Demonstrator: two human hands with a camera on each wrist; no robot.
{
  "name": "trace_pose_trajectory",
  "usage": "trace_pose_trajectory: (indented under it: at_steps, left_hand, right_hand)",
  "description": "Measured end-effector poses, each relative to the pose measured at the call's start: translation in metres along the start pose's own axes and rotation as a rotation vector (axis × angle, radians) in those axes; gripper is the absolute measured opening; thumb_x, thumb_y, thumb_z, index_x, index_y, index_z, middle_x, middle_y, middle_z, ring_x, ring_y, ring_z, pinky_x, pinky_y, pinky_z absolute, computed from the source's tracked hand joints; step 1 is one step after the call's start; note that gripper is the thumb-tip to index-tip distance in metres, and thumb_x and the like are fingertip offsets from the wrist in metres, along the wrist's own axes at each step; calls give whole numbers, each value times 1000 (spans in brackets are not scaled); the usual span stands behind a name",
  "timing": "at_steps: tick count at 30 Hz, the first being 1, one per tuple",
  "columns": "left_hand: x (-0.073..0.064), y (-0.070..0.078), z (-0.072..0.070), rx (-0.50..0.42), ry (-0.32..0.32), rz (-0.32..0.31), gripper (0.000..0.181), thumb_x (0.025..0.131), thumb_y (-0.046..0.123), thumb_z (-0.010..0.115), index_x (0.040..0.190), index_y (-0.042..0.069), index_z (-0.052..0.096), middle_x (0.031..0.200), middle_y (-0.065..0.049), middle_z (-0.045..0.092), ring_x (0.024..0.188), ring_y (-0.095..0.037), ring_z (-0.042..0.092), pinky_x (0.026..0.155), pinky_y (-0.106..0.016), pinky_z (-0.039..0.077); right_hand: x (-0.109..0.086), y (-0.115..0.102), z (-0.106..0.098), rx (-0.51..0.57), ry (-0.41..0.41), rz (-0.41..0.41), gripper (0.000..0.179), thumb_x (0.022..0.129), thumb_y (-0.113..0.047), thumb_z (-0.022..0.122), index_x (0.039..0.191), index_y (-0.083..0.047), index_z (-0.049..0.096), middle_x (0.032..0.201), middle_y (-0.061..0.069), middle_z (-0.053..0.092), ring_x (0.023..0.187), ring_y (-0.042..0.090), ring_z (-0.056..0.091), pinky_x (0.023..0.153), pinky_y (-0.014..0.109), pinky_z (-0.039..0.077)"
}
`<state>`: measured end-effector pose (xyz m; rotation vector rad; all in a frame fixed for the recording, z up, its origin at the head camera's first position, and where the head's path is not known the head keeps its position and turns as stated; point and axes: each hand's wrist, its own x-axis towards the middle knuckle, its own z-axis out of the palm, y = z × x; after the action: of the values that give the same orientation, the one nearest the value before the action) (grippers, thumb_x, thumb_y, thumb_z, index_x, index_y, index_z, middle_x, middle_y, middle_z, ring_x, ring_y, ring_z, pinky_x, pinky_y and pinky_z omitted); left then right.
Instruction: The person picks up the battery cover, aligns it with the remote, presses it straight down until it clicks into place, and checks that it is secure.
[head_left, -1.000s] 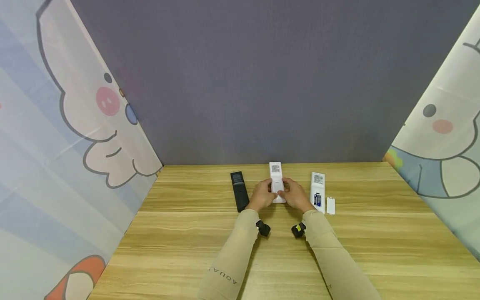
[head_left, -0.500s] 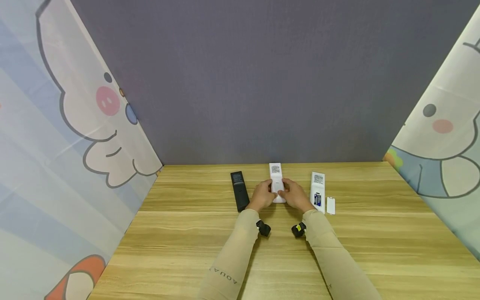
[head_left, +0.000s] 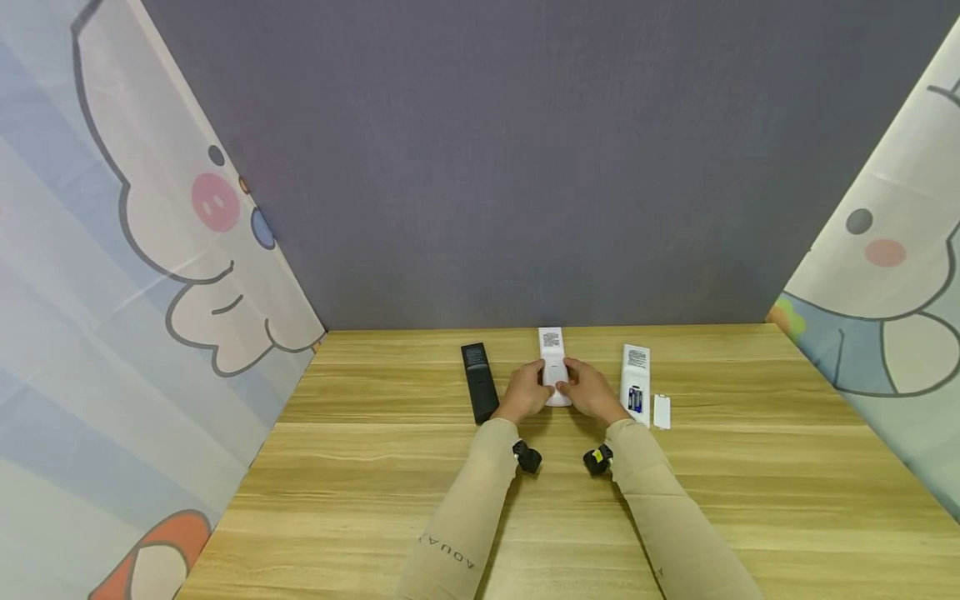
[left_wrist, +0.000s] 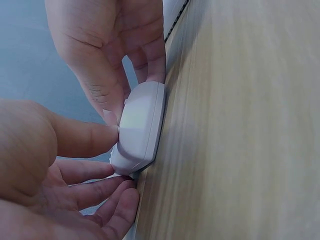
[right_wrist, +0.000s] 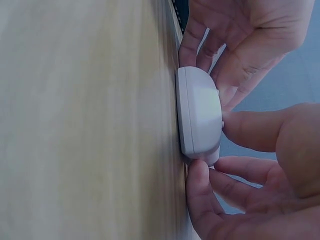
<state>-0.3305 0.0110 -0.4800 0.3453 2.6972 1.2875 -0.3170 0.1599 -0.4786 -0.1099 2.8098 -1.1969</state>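
Observation:
A white remote control (head_left: 552,343) lies back side up near the table's far edge, with a printed label at its far end. My left hand (head_left: 527,390) grips its left side, fingers along the edge and thumb on the back near the close end. From the right, my right hand (head_left: 589,390) holds it the same way, its thumb beside the other. In the left wrist view, the remote's rounded end (left_wrist: 140,125) sits on the wood between both hands. The right wrist view shows that end (right_wrist: 200,112) too, with a thumb against the back.
Left of my hands lies a black remote control (head_left: 480,383), back up. To the right is another white remote control (head_left: 636,362), its compartment open with batteries (head_left: 635,399) inside. A loose white battery cover (head_left: 662,412) lies beside it. A grey panel (head_left: 547,167) stands behind the table.
The far end of the held white remote has shifted very slightly toward me. Both hands keep their grip in nearly the same place, and the other items have not moved.

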Motion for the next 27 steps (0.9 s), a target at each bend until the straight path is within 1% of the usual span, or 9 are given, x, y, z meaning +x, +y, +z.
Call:
trace_pose_trajectory:
  at_steps: [6,12,15,21,27]
  left_hand:
    - [-1,0,-1,4,-18,-16,58,100,7,63,154,0,42,147,-17,58,134,-29,58,106,-39,52]
    - [-2,1,-2,19,-7,3,57,99,6,63,153,0,45,151,-19,53,139,-36,50,111,-44,48]
    - [-3,0,-1,29,-4,15,55,99,6,63,152,1,47,151,-20,51,140,-38,46,112,-46,45]
    - [-3,0,-2,41,-12,26,55,99,7,61,152,1,46,152,-21,50,139,-38,43,113,-49,43]
    - [-3,-1,-2,61,-27,33,56,100,8,59,153,1,44,154,-21,48,140,-38,42,114,-50,41]
  right_hand:
    - [-1,1,0,-19,-8,-21,58,104,-16,57,154,6,37,144,31,53,127,45,56,109,59,44]
    - [-1,0,0,-16,-11,-30,58,104,-16,57,153,7,38,140,32,54,116,40,59,101,56,48]
    - [0,0,0,-18,-10,-36,58,104,-16,58,152,8,39,140,33,53,114,40,59,100,55,49]
    - [0,1,0,-21,-17,-43,58,104,-16,56,153,9,37,147,35,47,125,45,56,106,58,46]
    - [0,0,0,-35,-21,-64,56,104,-14,55,151,12,38,148,36,45,128,48,54,107,59,45]
